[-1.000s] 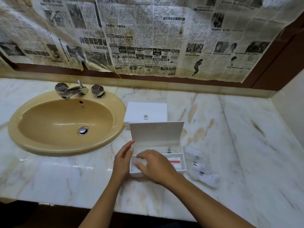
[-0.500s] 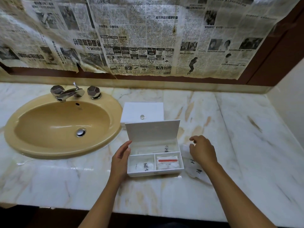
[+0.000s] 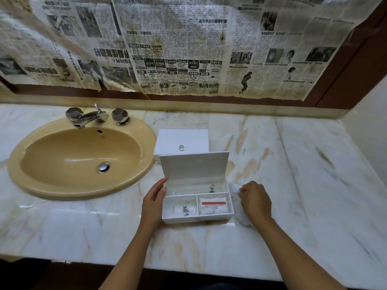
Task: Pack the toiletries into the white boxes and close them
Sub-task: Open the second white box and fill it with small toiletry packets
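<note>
A pale marble counter (image 3: 293, 206) with tan and grey veins fills the lower part of the view, and its glossy top reflects soft light in front of the basin. An oval mustard-yellow sink (image 3: 79, 162) is set into it, well to the left of the left hand, with a chrome drain (image 3: 104, 167) at its bottom and a chrome tap (image 3: 92, 117) with two faceted knobs on its far rim. Beyond the hands, yellowed and torn newspaper (image 3: 178, 49) covers most of the wall. A dark brown frame (image 3: 345, 80) shows below and to the right of it. To the far right of the right hand stands a plain cream wall (image 3: 374, 126).
</note>
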`<action>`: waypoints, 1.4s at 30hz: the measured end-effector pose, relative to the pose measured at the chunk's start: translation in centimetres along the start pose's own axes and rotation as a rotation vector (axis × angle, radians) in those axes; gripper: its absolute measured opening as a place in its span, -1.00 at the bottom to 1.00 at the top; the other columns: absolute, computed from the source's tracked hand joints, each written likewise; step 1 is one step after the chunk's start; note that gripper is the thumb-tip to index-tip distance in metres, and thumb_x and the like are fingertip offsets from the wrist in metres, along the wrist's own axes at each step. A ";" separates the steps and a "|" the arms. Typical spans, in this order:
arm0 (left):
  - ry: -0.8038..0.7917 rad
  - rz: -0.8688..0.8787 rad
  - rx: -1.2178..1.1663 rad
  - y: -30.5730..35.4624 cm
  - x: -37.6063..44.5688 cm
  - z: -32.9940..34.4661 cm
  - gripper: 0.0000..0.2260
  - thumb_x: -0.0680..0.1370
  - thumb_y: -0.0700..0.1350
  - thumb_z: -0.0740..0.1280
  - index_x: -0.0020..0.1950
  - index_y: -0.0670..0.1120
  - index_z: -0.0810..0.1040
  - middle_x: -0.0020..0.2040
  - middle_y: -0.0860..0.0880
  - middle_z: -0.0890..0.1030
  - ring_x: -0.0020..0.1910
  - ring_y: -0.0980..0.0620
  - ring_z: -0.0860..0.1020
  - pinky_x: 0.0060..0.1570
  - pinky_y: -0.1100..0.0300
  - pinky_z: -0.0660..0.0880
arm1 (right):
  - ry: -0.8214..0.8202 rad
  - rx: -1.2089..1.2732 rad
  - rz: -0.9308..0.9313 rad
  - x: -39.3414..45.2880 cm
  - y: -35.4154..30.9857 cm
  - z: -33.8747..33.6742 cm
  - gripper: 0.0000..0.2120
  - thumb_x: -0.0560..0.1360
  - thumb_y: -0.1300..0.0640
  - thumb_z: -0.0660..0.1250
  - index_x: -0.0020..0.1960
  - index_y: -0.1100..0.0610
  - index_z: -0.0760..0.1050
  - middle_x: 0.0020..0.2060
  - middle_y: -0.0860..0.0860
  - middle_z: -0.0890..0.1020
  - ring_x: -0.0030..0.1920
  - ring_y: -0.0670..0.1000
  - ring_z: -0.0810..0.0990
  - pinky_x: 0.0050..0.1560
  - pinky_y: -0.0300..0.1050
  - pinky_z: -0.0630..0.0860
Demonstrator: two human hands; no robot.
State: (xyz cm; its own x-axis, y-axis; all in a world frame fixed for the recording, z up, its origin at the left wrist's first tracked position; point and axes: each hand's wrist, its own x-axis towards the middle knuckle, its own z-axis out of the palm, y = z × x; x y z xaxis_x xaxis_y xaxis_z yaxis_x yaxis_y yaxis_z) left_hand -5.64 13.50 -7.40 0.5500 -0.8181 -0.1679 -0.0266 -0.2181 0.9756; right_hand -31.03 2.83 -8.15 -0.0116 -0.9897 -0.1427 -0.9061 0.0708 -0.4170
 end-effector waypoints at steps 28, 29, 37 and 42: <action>-0.067 0.016 0.037 -0.7 0.6 -1.1 -0.74 0.62 -0.18 0.24 0.18 0.16 0.55 0.16 0.31 0.53 0.13 0.51 0.43 0.04 0.63 0.33 | -0.367 -0.169 -0.684 -7.7 -13.9 1.8 -0.83 0.56 0.27 0.23 0.10 0.24 0.56 -0.01 0.16 0.55 -0.10 0.10 0.50 -0.10 -0.12 0.38; -0.065 0.016 0.035 -0.7 0.6 -1.0 -0.74 0.62 -0.18 0.24 0.18 0.15 0.55 0.16 0.30 0.53 0.12 0.52 0.43 0.04 0.63 0.32 | -0.374 -0.156 -0.673 -7.7 -13.9 1.9 -0.82 0.57 0.24 0.24 0.11 0.23 0.56 0.00 0.15 0.55 -0.09 0.09 0.50 -0.05 -0.12 0.42; -0.056 0.028 0.037 -0.9 0.7 -1.0 -0.74 0.62 -0.19 0.24 0.19 0.13 0.55 0.15 0.28 0.53 0.12 0.53 0.43 0.03 0.63 0.33 | -0.415 -0.150 -0.607 -8.0 -14.9 1.1 -0.89 0.54 0.32 0.24 -0.01 0.23 0.54 -0.11 0.18 0.50 -0.16 0.06 0.41 -0.14 -0.15 0.29; -0.047 0.036 0.023 -0.9 0.7 -0.8 -0.74 0.62 -0.21 0.24 0.18 0.11 0.55 0.14 0.27 0.54 0.10 0.53 0.44 -0.01 0.64 0.33 | -0.590 -0.143 -0.597 -8.8 -14.7 0.3 -0.67 0.65 0.05 0.13 0.11 0.26 0.55 0.04 0.25 0.56 0.08 0.22 0.54 0.02 -0.03 0.41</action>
State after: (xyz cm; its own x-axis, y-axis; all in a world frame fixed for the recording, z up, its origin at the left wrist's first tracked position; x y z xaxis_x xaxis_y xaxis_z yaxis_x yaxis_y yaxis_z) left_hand -4.60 13.58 -8.25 0.5082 -0.8498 -0.1401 -0.0652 -0.2002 0.9776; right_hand -17.53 10.57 -1.03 0.6713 -0.6266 -0.3959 -0.7356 -0.4980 -0.4592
